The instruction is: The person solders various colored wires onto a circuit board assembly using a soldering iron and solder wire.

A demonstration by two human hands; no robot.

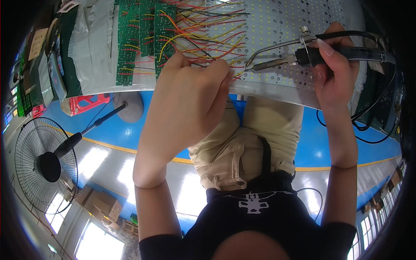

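Observation:
My right hand (336, 71) is closed around a soldering iron (305, 56) with a thin curved metal feed tube (273, 47) clamped along it. The iron's tip points left and meets the edge of a white panel of LED boards (277, 26), close to the fingers of my left hand (186, 95). That hand is pinched, and thin red and yellow wires (237, 76) show at its fingertips. Its fingers partly hide what they grip. Many red, yellow and black wires (216, 37) run from the LED panel to green circuit boards (165, 26) on the left.
Grey-white sheeting (93, 52) covers the table on the left, beside a phone-like object (57, 69). Black cables (368, 125) hang from the iron at the right. A standing fan (47, 167) and a red plastic stool (86, 104) stand beyond the table's near edge.

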